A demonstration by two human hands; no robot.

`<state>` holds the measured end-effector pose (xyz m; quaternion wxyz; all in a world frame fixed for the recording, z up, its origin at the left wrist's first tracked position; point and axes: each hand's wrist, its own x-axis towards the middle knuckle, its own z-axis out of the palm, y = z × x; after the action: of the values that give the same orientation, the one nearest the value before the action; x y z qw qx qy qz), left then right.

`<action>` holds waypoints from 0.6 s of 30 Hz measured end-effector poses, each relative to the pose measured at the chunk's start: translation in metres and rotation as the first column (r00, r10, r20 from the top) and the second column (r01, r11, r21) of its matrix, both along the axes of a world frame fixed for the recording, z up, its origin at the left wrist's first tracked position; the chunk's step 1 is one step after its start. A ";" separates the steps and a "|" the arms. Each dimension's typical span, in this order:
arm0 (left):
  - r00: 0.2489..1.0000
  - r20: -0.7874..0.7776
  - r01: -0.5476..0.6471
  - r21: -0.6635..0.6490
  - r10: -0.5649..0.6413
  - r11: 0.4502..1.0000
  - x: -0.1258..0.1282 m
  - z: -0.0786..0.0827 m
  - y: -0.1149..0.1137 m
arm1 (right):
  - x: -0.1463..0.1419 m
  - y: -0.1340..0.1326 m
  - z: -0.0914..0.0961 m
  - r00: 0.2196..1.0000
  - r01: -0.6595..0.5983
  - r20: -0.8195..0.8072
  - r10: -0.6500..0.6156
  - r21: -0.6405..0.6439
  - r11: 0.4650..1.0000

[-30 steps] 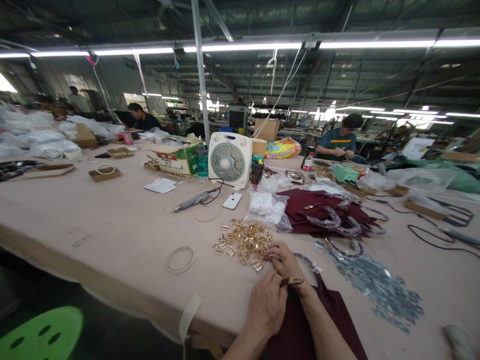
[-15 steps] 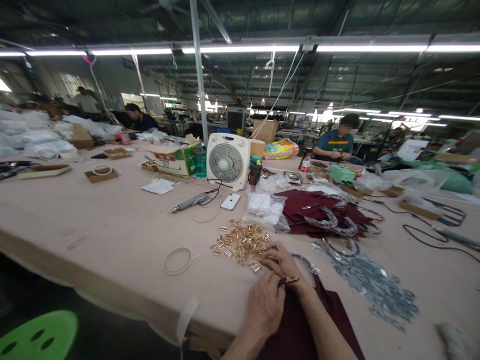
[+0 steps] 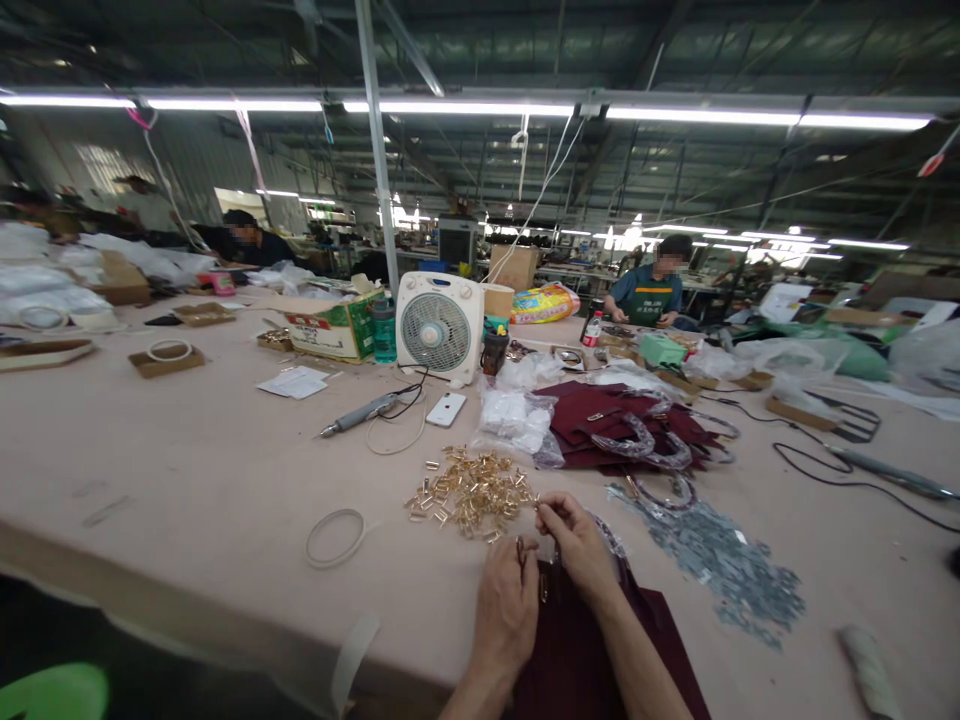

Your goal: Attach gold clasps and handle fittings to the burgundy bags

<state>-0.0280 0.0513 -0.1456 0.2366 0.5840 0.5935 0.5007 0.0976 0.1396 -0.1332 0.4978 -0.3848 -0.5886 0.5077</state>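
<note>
A maroon bag [image 3: 570, 650] lies at the table's front edge, under my forearms. My left hand [image 3: 508, 600] is closed around a narrow maroon strap [image 3: 521, 552], whose end stands up from between thumb and fingers. Just right of it, a gold clasp [image 3: 544, 587] shows against the bag. My right hand [image 3: 576, 540] has thumb and forefinger pinched together, with a small gold metal fitting [image 3: 536, 503] at the tips, partly hidden. Beyond both hands spreads a heap of gold fittings [image 3: 480, 490]. The bag's plastic-wrapped handle [image 3: 611, 535] curves behind my right wrist.
Flat grey metal pieces [image 3: 727, 565] are scattered to the right. Behind them lie stacked maroon bags [image 3: 622, 425]. A fan [image 3: 439, 328], a phone [image 3: 447, 409], an electric screwdriver [image 3: 360, 413] and a white ring [image 3: 335, 538] are on the table. A co-worker [image 3: 651, 290] sits across.
My right hand has pulled back from the gold heap, its fingertips now pinched. My left hand has turned, bringing the strap end upright. The view has shifted slightly to the right.
</note>
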 end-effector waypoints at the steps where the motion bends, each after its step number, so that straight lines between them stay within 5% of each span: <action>1: 0.998 0.056 0.003 -0.007 -0.002 1.000 -0.001 0.000 0.001 | 0.000 -0.004 -0.001 0.998 -0.040 -0.053 0.036 -0.078 0.996; 4: 0.982 0.191 0.019 -0.020 -0.015 1.000 -0.004 -0.002 0.002 | -0.002 -0.015 -0.008 0.979 -0.135 -0.184 0.089 -0.258 0.957; 7: 0.978 0.207 0.006 0.002 -0.006 1.000 -0.006 -0.005 0.003 | -0.004 -0.026 -0.015 0.965 -0.174 -0.244 0.100 -0.307 0.936; 13: 0.990 0.135 0.018 0.078 -0.029 0.997 -0.007 -0.007 0.005 | -0.006 -0.036 -0.022 0.987 -0.039 -0.160 -0.005 -0.272 0.961; 18: 0.993 0.113 0.015 0.069 -0.023 0.998 -0.008 -0.012 0.006 | -0.006 -0.038 -0.025 0.998 0.058 -0.015 -0.060 -0.109 0.992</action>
<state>-0.0358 0.0577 -0.1573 0.2547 0.5679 0.5563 0.5506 0.0919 0.1019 -0.1587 0.4964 -0.4239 -0.5436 0.5275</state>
